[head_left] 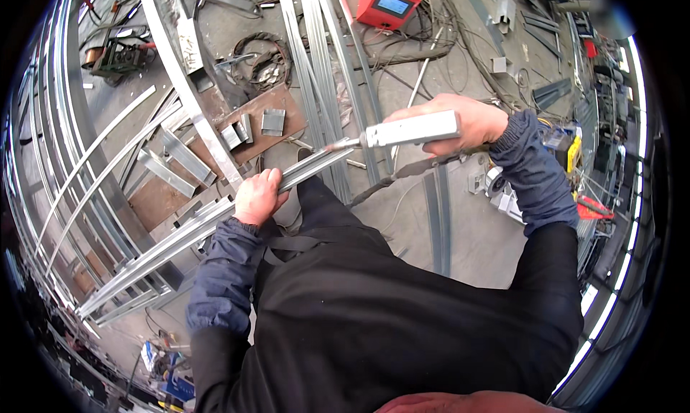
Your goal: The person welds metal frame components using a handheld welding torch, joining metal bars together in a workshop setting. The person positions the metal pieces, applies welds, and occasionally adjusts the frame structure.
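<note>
My left hand (259, 196) is closed around a long, narrow silver metal channel (310, 169), which slants from the lower left up to the middle. My right hand (471, 124) grips a welding gun (411, 128) with a boxy silver body and a thin nozzle. The nozzle points left and its tip sits at the channel's right end; I cannot tell whether they touch. A thick dark sleeved cable (413, 170) runs below the gun. Part of the gun's handle is hidden by my right fingers.
A red machine with a screen (390, 5) stands at the far side. Cut metal pieces lie on a brown sheet (277, 100). Long silver profiles (320, 61) extend away from me, others (72, 126) fill the left. A coiled cable (266, 57) and a wire-spool unit (118, 54) sit on the floor.
</note>
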A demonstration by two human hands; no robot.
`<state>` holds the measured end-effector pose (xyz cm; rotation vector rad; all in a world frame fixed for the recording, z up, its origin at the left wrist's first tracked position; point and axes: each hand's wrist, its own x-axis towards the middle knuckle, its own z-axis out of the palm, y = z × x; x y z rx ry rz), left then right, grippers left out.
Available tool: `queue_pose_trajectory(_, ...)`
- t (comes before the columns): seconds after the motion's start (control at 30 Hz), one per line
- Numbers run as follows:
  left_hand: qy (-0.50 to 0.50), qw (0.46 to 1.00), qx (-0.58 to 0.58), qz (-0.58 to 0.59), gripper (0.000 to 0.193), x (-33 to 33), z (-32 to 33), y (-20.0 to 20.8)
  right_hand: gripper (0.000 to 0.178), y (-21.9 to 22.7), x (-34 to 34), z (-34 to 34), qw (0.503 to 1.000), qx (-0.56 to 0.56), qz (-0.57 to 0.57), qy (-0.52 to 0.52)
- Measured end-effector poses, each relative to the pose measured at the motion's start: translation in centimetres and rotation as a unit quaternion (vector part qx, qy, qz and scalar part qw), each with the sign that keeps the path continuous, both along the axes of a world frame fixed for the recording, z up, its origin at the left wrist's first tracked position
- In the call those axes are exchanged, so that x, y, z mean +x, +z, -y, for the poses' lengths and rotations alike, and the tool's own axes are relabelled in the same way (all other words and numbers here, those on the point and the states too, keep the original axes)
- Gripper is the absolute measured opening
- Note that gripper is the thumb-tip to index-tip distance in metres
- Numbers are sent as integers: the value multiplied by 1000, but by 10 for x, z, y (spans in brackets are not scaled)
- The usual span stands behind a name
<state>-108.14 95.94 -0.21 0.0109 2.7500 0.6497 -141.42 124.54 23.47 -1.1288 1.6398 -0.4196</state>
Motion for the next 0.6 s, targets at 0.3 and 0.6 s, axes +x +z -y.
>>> queue_pose_trajectory(0.3, 6, 1000, 21, 5, 46, -10, 0, 7, 78, -71, -41, 24, 991, 10, 80, 109)
queue_pose_trajectory(0.6, 13, 999, 39, 20, 47, -10, 2, 7, 76, -87, -56, 46, 982, 65, 144, 106)
